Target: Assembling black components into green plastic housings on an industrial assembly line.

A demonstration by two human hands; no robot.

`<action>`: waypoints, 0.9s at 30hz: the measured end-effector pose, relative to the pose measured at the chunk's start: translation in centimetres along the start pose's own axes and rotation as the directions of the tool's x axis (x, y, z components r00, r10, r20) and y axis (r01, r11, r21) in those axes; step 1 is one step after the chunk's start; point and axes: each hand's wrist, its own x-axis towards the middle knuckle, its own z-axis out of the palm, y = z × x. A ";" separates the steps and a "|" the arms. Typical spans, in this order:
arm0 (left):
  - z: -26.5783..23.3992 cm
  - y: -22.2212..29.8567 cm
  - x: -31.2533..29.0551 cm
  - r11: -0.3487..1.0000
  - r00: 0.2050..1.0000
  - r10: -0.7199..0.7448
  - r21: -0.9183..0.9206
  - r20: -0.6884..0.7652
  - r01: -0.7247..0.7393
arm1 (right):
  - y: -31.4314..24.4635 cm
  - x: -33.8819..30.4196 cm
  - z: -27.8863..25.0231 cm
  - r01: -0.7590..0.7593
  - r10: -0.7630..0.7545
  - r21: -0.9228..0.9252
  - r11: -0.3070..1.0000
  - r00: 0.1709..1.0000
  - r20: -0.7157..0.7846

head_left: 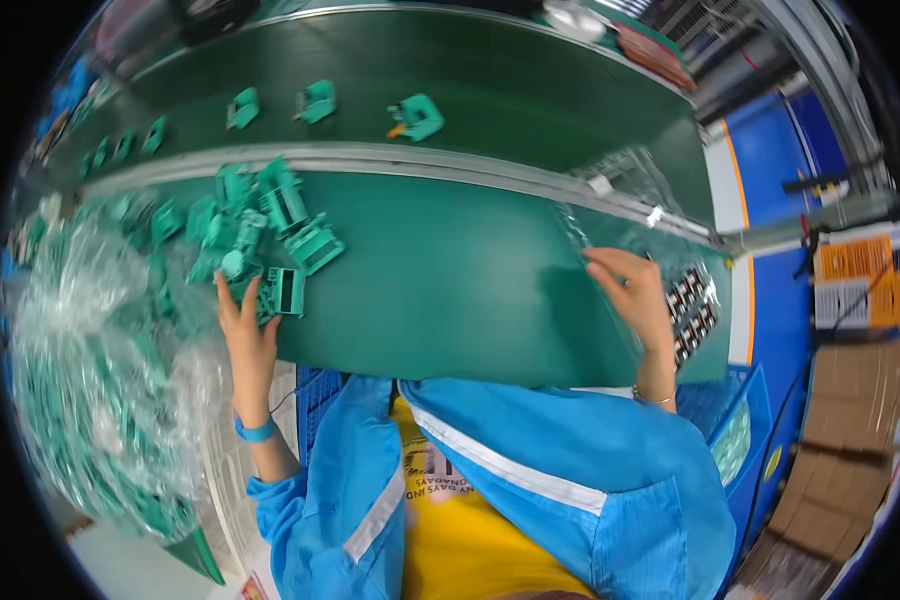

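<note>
Head view. Nearest the lens: blue smock sleeves (530, 470) with pale reflective strips, over a yellow shirt (460, 540).

Left hand (248, 335), blue band at the wrist: fingers nearly straight and close together, reaching up into the pile of green plastic parts (245, 225); fingertips against one teal housing (284, 291) at the pile's near edge. Not closed round it; thumb hidden, so grip cannot be told for certain.

Teal housing: box-shaped moulded plastic, hard and glossy, open face with a row of dark slots; lying flat on the green bench mat (450, 290), just right of the hand.

Pile: same teal mouldings, blocky and ribbed, heaped and touching one another, left of centre on the mat.

Right hand (635, 295), thin bracelet at the wrist: fingers slightly spread and curled, resting on a clear plastic bag (620, 215), crinkled and shiny. Fingertips press the film; pinch or plain touch cannot be told.

Beside that hand, at the mat's right end: tray of small dark components (692, 305) in rows, partly under the film.

Beyond the metal rail (390, 160): three separate teal parts (315, 102) on the green conveyor belt (530, 90), well apart from one another.

Far left: large heap of clear bags (100, 380) with teal parts inside.
</note>
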 end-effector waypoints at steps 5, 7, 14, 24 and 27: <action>2.0 4.8 3.6 0.997 0.999 0.018 -0.079 0.026 -0.016 | 10.3 -3.2 -5.9 -0.231 0.167 -0.238 0.943 0.950 -0.262; 2.5 6.2 4.2 0.998 0.999 -0.020 -0.055 -0.033 0.019 | 12.8 -3.0 -7.1 -0.296 0.209 -0.336 0.894 0.939 -0.271; 4.8 6.9 6.6 0.856 0.998 -0.020 -0.516 -0.065 -0.017 | 16.8 -1.4 -5.3 -0.342 0.286 -0.373 0.863 0.938 -0.199; 5.1 14.1 7.0 0.044 0.959 0.058 -0.961 0.277 0.274 | 7.8 -0.3 -4.7 -0.375 0.167 -0.457 0.807 0.886 -0.432; 6.2 14.4 7.0 -0.042 0.986 0.016 -0.985 0.166 0.167 | 3.4 3.1 -0.8 -0.249 0.365 0.465 0.850 0.913 -0.179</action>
